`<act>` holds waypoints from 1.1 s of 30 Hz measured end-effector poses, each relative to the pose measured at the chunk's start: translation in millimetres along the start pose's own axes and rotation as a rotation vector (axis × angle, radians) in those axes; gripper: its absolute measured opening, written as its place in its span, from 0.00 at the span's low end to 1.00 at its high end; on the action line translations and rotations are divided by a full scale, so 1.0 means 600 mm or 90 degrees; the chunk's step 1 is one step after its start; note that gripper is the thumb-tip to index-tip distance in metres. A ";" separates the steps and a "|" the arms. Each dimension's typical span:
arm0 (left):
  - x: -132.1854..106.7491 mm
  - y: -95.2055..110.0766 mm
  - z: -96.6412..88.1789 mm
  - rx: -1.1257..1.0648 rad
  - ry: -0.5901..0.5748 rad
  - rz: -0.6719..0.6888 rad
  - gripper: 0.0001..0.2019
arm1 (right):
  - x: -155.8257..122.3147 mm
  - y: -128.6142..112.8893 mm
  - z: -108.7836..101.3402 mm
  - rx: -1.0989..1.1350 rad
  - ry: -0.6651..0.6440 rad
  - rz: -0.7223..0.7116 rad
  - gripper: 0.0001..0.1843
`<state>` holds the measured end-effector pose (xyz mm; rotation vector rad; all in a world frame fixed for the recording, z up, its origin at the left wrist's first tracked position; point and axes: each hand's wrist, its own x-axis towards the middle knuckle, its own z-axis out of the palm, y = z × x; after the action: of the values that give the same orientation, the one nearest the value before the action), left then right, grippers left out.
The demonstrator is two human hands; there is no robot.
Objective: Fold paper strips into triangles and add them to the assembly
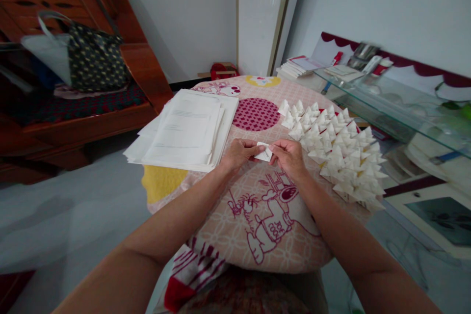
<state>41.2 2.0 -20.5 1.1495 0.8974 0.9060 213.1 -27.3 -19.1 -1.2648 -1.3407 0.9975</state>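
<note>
A small folded white paper piece (264,151) is pinched between both my hands over the cartoon-printed cloth (257,216) that covers a round surface. My left hand (239,153) grips its left edge with closed fingers. My right hand (289,156) pinches its right side. To the right lies a long row of several folded white paper triangles (333,149), close to my right hand. A stack of white paper sheets (187,130) sits to the left of my left hand.
A wooden bench (84,103) with a dotted bag (93,59) stands at the left. A glass-topped table (397,103) with books and cups is at the right. A white cabinet (259,14) stands behind. The floor is grey.
</note>
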 end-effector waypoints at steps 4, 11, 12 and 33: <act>0.004 -0.004 -0.002 0.016 0.005 0.007 0.18 | 0.002 0.004 -0.004 -0.014 -0.020 0.001 0.15; 0.001 -0.008 0.002 0.029 0.014 0.038 0.19 | 0.006 -0.001 -0.008 0.020 -0.045 -0.007 0.15; 0.000 -0.007 0.003 0.030 0.014 0.040 0.19 | 0.005 -0.002 -0.007 0.027 -0.046 -0.006 0.15; 0.005 0.010 0.002 -0.011 0.066 0.038 0.19 | -0.004 -0.015 0.008 0.074 -0.150 0.135 0.15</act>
<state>42.3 5.4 -14.6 1.1279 0.9416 1.0273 206.8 -30.6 -11.1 -1.2486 -1.3220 1.3882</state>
